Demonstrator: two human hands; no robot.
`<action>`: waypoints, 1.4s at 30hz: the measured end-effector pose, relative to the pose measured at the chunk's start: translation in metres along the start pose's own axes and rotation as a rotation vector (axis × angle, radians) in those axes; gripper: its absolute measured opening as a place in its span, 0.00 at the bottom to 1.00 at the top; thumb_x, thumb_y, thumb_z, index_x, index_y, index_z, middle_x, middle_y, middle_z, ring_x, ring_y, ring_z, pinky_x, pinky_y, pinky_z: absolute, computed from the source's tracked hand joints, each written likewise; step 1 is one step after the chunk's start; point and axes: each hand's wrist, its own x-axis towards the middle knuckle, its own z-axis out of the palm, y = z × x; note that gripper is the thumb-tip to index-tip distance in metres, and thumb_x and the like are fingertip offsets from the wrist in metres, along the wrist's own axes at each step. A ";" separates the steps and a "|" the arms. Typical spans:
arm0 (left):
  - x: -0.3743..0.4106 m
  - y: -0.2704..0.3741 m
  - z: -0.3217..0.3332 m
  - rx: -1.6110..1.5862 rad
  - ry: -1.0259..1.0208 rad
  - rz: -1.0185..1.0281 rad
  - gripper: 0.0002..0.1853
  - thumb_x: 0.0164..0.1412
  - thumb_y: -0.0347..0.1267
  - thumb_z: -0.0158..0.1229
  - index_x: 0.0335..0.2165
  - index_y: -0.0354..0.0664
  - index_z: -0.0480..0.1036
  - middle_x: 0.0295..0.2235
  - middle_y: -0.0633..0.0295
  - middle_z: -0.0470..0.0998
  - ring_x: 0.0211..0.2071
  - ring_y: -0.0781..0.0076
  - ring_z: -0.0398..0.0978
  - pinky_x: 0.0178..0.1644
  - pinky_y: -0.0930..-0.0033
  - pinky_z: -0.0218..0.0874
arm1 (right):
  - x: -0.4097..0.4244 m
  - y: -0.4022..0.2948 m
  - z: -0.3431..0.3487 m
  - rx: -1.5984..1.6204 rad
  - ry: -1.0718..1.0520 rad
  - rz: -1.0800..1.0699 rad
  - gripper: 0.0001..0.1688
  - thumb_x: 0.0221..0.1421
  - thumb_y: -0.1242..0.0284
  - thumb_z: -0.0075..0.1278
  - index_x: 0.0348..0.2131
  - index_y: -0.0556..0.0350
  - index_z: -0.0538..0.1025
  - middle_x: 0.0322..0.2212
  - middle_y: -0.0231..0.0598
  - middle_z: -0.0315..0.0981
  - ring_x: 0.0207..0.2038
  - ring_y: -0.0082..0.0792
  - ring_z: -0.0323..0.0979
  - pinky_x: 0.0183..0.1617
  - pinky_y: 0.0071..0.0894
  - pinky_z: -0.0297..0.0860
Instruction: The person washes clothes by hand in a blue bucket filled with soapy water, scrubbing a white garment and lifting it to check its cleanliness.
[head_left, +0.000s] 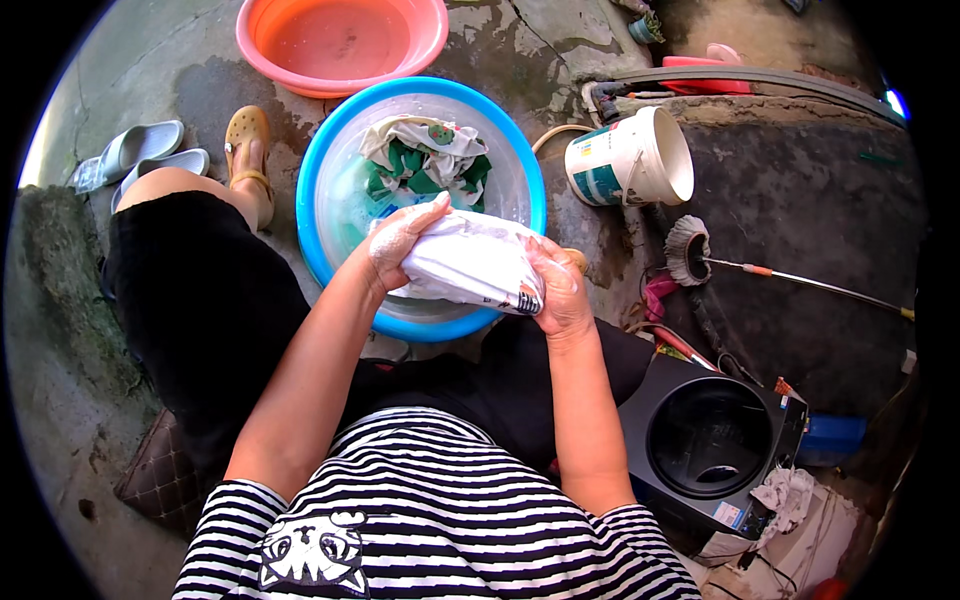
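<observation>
A wet white cloth (476, 255) with dark printing at one corner is stretched between my hands over a blue-rimmed basin (309, 195). My left hand (401, 244) grips its left end, thumb on top, with suds on the skin. At the other end my right hand (559, 285) is closed round the cloth beside the printed patch. Below them in the basin lies a bunched green and white patterned fabric (435, 161) in soapy water. Part of the basin's near side is hidden by the cloth and my hands.
Beyond the basin stands an orange-pink tub (341, 37). A white plastic bucket (615, 161) lies on its side at the right, near a round-headed brush with a long handle (688, 251). A front-loading washing machine (709, 439) is at lower right. Grey slippers (146, 146) rest at left.
</observation>
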 end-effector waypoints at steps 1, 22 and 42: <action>0.000 0.000 0.000 0.018 0.005 0.008 0.18 0.54 0.45 0.52 0.33 0.40 0.68 0.30 0.61 0.73 0.31 0.72 0.73 0.36 0.70 0.66 | -0.001 -0.001 0.000 -0.022 -0.006 -0.016 0.17 0.57 0.74 0.40 0.43 0.68 0.66 0.37 0.43 0.70 0.37 0.29 0.70 0.42 0.25 0.68; 0.016 -0.063 -0.009 0.502 0.198 0.011 0.21 0.57 0.45 0.43 0.34 0.38 0.72 0.33 0.61 0.73 0.36 0.69 0.68 0.42 0.71 0.57 | 0.006 0.009 -0.003 0.226 -0.163 -0.042 0.35 0.54 0.70 0.42 0.58 0.46 0.47 0.54 0.42 0.50 0.56 0.39 0.51 0.58 0.42 0.52; 0.018 -0.015 -0.034 -0.182 0.332 0.236 0.17 0.56 0.39 0.50 0.39 0.37 0.66 0.37 0.55 0.72 0.37 0.64 0.72 0.43 0.62 0.63 | 0.009 -0.022 -0.061 -0.067 0.107 -0.085 0.18 0.45 0.86 0.47 0.40 0.65 0.69 0.37 0.40 0.70 0.37 0.26 0.70 0.44 0.22 0.66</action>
